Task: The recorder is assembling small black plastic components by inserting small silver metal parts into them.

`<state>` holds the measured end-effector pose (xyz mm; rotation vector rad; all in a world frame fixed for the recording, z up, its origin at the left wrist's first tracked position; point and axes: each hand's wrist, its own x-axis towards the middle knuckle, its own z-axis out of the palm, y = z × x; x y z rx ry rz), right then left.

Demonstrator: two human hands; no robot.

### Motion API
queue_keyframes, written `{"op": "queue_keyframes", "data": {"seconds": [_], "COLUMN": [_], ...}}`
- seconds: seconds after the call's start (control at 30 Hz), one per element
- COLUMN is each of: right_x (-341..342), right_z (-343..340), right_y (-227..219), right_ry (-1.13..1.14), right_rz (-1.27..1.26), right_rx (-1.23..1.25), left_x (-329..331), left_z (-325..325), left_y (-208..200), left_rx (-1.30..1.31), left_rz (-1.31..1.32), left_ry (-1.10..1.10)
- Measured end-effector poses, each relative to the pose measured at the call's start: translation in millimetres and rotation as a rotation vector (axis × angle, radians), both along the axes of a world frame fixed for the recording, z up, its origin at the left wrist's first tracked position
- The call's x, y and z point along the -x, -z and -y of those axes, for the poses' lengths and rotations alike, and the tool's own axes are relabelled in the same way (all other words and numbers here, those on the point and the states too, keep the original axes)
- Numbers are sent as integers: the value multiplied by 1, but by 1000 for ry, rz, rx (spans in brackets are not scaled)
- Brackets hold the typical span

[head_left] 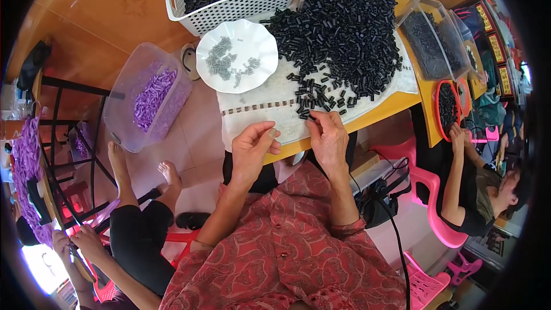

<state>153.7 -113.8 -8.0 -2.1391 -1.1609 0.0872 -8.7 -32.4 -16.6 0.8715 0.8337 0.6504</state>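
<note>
A big heap of small black cylinders (350,28) covers a white cloth (241,120) on the table. At the heap's near edge my right hand (330,140) is closed, its thumb and forefinger pinching at one of the black cylinders. Just to the left, past the table's front edge, my left hand (252,152) has its fingers curled together in a pinch; whatever lies between the tips is too small to make out. Beyond it a white scalloped plate (255,83) bears a scatter of small clear pieces (221,60).
A white perforated basket (241,8) of black pieces stands behind the plate. To the left sits a clear tub (123,100) with purple pieces (154,97). Clear bins (430,40) and a red basket (441,120) are at right. Co-workers sit on both sides.
</note>
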Motion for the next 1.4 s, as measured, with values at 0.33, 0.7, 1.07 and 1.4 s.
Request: {"op": "queue_keyframes", "data": {"seconds": [0.33,0.7,1.07,1.4], "right_x": [16,48,40,34], "right_z": [-6,-24,-82,-109], "right_y": [-8,-27,-2,10], "right_ry": [-87,-364,-212,-157], "right_rz": [-241,-619,-574,-17], "right_rx": [-79,-118,-148,-110], "left_x": [4,11,26,28], "left_z": [9,4,-8,-9], "left_y": [7,13,19,22], "left_rx": [1,-79,58,91], "left_rz": [5,101,195,227], "left_ry": [73,-39,-165,-161]}}
